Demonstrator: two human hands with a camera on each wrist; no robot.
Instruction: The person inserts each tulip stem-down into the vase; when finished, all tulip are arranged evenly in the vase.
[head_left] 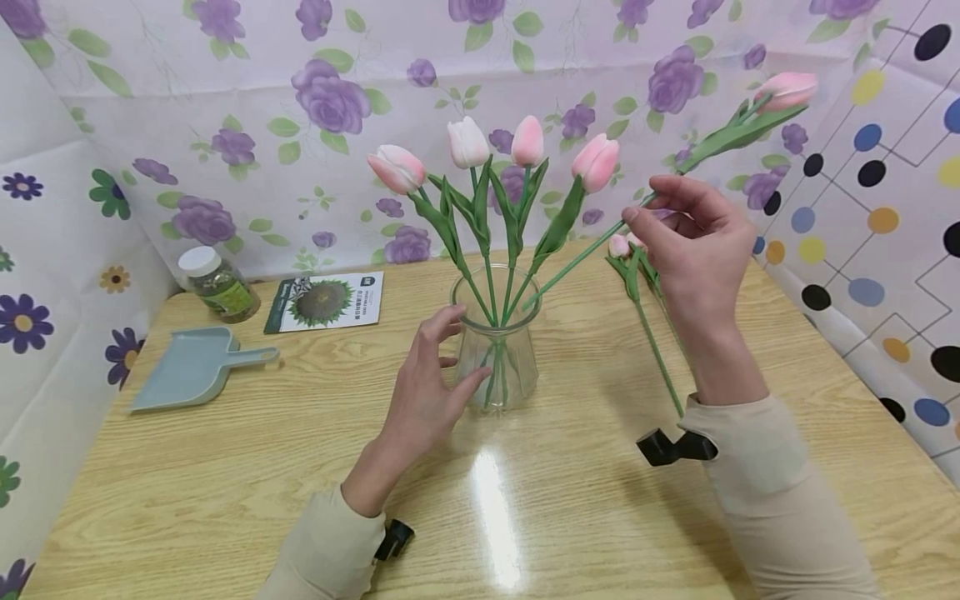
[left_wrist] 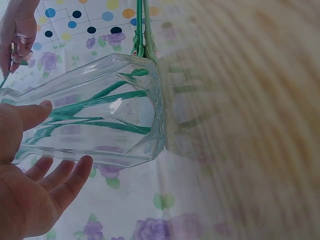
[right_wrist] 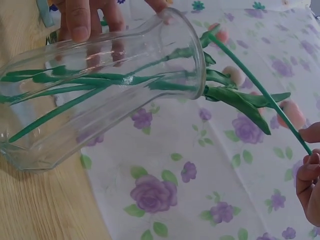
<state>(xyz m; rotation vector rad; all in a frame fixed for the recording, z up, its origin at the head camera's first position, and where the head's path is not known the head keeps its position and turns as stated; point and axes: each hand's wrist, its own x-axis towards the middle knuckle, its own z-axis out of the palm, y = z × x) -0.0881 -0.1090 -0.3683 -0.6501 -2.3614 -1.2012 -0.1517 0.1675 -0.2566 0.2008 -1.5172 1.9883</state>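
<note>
A clear glass vase (head_left: 527, 375) stands upright on the table with several pink tulips (head_left: 528, 142) in it, their green stems crossing inside. My left hand (head_left: 427, 379) holds the vase from the left, thumb across the near side and fingers round the far side. My right hand (head_left: 701, 242) pinches another pink tulip (head_left: 585, 257) partway along its stem between thumb and fingertips. That tulip slants, bloom up at the right, its lower stem end at the vase rim (right_wrist: 199, 55). In the right wrist view the stem tip overlaps the leaves just outside the mouth.
More tulips (head_left: 652, 350) lie on the table (head_left: 600, 500), partly behind my right wrist. At the left are a grey-blue dustpan (head_left: 187, 367), a white-lidded jar (head_left: 219, 285) and a seed packet with a flower picture (head_left: 326, 302). Patterned cloth walls surround the table's back and sides.
</note>
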